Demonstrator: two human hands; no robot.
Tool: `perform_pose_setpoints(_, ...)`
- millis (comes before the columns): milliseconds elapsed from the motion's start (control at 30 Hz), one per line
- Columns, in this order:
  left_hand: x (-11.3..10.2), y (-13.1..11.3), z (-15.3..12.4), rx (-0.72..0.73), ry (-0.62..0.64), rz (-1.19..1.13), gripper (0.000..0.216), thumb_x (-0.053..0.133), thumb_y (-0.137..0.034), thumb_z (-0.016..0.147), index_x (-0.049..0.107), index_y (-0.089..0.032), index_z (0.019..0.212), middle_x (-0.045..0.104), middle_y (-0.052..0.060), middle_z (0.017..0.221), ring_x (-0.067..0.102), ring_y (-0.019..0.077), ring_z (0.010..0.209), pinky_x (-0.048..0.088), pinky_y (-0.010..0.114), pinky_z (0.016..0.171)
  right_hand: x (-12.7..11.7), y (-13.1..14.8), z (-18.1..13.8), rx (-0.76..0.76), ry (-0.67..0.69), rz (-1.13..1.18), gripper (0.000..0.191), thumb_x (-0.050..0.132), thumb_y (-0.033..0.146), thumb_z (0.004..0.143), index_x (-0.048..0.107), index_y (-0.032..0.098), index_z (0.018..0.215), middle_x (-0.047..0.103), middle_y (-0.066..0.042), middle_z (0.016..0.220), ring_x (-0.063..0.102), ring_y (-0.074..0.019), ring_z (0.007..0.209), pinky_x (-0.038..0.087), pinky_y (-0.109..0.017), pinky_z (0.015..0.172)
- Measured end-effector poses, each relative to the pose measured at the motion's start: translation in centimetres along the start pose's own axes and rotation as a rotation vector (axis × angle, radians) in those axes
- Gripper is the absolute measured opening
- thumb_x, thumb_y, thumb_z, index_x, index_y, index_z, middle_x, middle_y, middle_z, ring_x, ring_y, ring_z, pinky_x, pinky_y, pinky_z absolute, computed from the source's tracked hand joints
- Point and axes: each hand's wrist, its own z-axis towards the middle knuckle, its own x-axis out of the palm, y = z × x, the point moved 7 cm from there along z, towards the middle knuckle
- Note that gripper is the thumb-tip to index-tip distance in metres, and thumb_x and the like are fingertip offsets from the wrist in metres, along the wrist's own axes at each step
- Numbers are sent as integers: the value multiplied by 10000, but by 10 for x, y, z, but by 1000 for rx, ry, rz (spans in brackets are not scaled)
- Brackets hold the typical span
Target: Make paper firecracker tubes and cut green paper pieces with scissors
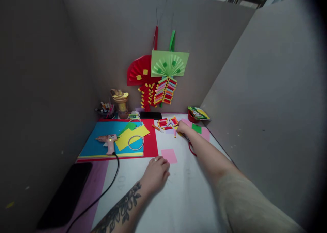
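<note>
Currently the right hand [182,126] reaches forward to the right edge of a loose pile of small paper rolls [162,123], mostly red with yellow ends, on the far part of the white table [194,192]; its fingertips are too small and hidden to tell whether they grip anything. A looped red handle [192,149] shows just beside the right forearm. Nearer the body, the left hand [156,171] rests palm down, fingers loosely bent and nothing seen in it, right beside a pink paper square [169,155]. An orange marker [157,128] lies at the near left side of the rolls, and a green paper piece [196,128] sits on pink paper to the right of the right hand. Over on the left, a pink glue gun [111,144] lies on blue paper [95,137], its black cord [114,175] running toward the near edge, with yellow paper [123,140] close by. Behind the table, a red fan [138,67] and a green fan [168,64] hang against the grey wall [107,39].
</note>
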Motion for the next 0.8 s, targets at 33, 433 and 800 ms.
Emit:
perform_pose_setpoints(33,0,0,0,3,-3,2,189,548,-227,800,577,-219,987,598,47,1062,449,231,1114,353,384,944,0,-1,-1,2,-7,21,480,700,71,484,586,122,947,648,-105,839,612,-234,768,429,-261,608)
perform_pose_setpoints(433,-10,7,1,-59,-142,-209,230,531,-232,814,611,-219,1029,587,72,1139,493,220,1094,380,384,946,-69,12,-65,-261,-317,818,220,560,359,705,515,185,833,568,7,678,518,-126,584,427,-242,558)
perform_pose_setpoints(800,-7,34,5,-423,-306,-806,172,543,-290,735,584,-151,644,541,-7,593,485,116,559,361,224,534,32,46,-211,-331,89,971,175,621,349,714,551,194,753,551,26,655,511,-130,596,417,-252,560)
